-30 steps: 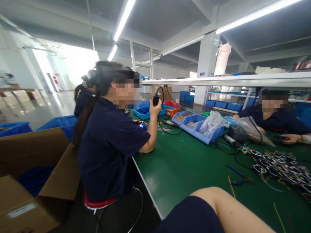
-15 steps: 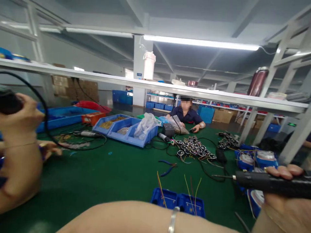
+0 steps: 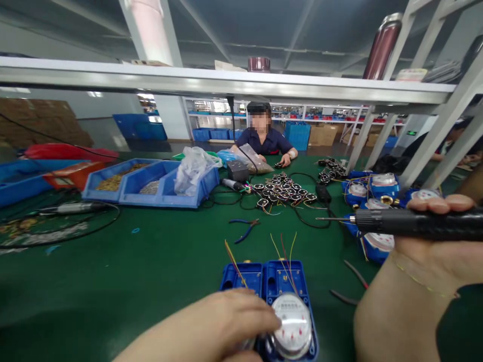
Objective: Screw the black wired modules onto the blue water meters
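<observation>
My right hand (image 3: pixel 426 256) is wrapped around a black electric screwdriver (image 3: pixel 411 221), held level above the bench with its thin bit pointing left. My left hand (image 3: pixel 234 319) reaches in from the bottom, fingers stretched out over two blue water meters. Its fingertips are at the round clear dial of the right meter (image 3: pixel 292 322). Most of the left meter (image 3: pixel 241 274) is hidden under this hand. Thin yellow and red wires (image 3: pixel 289 256) stand up from both housings. Cutting pliers with blue handles (image 3: pixel 245 229) lie open beyond them.
Blue parts bins (image 3: pixel 158 196) with small fasteners and a plastic bag stand left. Beyond the pliers lies a pile of wired black parts (image 3: pixel 283 191). More blue meters (image 3: pixel 377 241) sit below the screwdriver. A co-worker (image 3: pixel 264 130) sits opposite, under a white shelf (image 3: pixel 211 80).
My left arm has drawn back from across the front, and its hand is now over the meters. The view has tilted down and turned; another person's arms at left are out of view.
</observation>
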### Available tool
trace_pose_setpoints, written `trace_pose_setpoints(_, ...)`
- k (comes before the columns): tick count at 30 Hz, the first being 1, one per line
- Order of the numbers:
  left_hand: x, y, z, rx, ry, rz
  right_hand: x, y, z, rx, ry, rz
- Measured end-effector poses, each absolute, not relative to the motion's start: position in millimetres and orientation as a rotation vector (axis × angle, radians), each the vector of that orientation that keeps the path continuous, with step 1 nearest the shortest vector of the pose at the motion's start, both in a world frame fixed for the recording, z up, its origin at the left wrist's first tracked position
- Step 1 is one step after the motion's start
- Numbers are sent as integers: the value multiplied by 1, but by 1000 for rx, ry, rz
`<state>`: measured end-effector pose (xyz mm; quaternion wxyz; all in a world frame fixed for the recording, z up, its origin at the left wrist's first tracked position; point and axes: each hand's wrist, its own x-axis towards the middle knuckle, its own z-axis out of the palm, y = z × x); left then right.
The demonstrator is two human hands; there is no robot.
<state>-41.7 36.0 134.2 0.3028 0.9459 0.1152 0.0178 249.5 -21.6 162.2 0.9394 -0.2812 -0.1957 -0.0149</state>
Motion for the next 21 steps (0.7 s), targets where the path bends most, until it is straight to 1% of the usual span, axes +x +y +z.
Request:
trace_pose_setpoints(3, -43, 88, 127, 2522, 654, 144, 241, -19, 161, -545, -466, -19)
trace_pose_setpoints(6, -27, 150, 112, 2518, 859, 221, 244, -17, 156, -524, -546, -52)
trace_pose_setpoints(7, -19, 167, 108, 2505, 914, 245, 247, -16, 154, -576, -624, -53)
trace_pose_setpoints(9, -4, 193, 101, 2474, 999, 298, 256, -9, 147, -820, -861, -4)
trace_pose_setpoints(12, 8, 212, 91, 2423, 1099, 363, 270, 20, 128, -1358, -1217, 209)
trace_pose_setpoints(16, -8, 218, 71, 2355, 1192, 396, 271, 87, 80, -1932, -1545, 411)
trace_pose_setpoints(19, -40, 216, 56, 2305, 1255, 407, 258, 126, 37, -2214, -1768, 601)
trace_pose_setpoints(21, -62, 214, 53, 2279, 1284, 423, 250, 137, 14, -2304, -1896, 703)
